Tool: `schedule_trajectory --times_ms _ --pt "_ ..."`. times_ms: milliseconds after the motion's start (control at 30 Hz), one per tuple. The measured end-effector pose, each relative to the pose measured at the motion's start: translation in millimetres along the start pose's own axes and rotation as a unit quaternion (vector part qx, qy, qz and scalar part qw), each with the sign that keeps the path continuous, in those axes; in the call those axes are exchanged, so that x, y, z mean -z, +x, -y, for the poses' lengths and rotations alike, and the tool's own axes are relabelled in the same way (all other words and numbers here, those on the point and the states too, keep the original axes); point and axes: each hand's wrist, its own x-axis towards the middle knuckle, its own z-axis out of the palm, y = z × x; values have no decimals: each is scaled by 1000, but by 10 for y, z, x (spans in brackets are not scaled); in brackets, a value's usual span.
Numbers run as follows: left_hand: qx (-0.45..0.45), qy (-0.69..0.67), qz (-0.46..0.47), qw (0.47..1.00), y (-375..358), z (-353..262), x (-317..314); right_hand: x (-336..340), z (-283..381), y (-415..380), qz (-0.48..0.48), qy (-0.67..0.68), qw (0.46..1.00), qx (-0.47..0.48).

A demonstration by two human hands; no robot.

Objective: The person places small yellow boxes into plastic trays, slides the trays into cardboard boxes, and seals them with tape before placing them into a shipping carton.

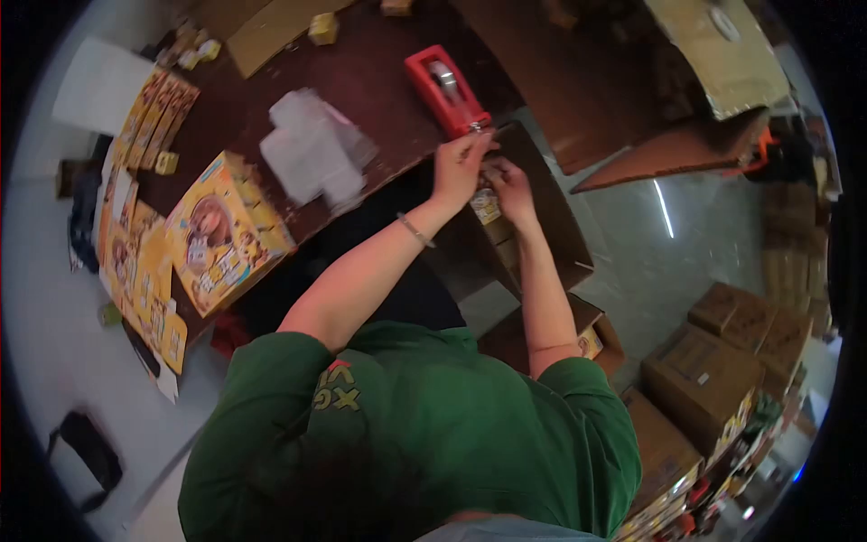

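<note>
Yellow letters on the green shirt (339, 393), at lower centre of the frame, looked like "XG" with a partly hidden row above. Print on the yellow boxes (217, 237) at left was too blurred to read.

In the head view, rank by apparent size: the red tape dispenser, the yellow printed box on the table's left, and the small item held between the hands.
1. Yellow printed box, largest.
2. Red tape dispenser.
3. Small item, mostly hidden by the left hand and right hand; fisheye distortion makes true sizes unsure.
</note>
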Motion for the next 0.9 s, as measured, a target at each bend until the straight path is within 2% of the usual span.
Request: schedule_trajectory --times_ms 33,67,100,167,233,333,367,400,467,500,533,567,633,667,733,800,833,867,900 --pt "-6 -20 -12 1000 -20 -30 -7 -2 -30 21 16 11 999 30" --pt "-20 0 -8 1000 -5 25 27 -38 -8 7 21 44 999 -4" --pt "25 -16 14 999 -42 -41 79 -115 146 -76 19 35 999 -31" --pt "25 30 48 998 -109 -113 225 -210 56 -111 13 66 997 -47" --pt "44 40 39 997 -57 390 338 -150 -366 -20 58 -8 998 -4" --pt "9 171 58 984 -156 297 448 -261 -446 -89 10 -17 1000 8" --pt "-52 149 77 984 -110 281 395 -158 -393 -86 -16 -95 995 27" --pt "-20 149 86 985 -112 111 351 -119 -121 -140 -49 -191 975 99" --pt "-17 169 114 979 -70 62 297 89 217 -45 -52 -296 944 133" --pt "24 161 110 980 -69 22 266 144 374 -73 -20 -251 961 116" --pt "6 137 101 985 -115 -45 283 166 481 -116 16 -202 974 100" --pt "25 75 109 991 -185 -105 305 172 480 -158 36 -177 980 80" --pt "-36 46 111 992 -405 -388 484 44 440 -391 80 -57 995 -4" --pt "-66 32 113 991 -525 -539 573 -236 560 -589 100 13 995 1" --pt "-147 75 104 981 -857 -730 952 -750 437 -865 107 113 988 6" --pt "-179 148 69 970 -1269 -889 1455 -1241 399 -1109 174 109 979 -7" --pt "-299 263 46 916 -1387 -946 1762 -1484 404 -1203 216 91 972 0" --pt "-334 340 33 879 -1545 -1012 2062 -1721 328 -1271 244 116 962 -21" --pt "-328 409 21 851 -1715 -1092 2342 -1956 269 -1316 274 129 953 -29"
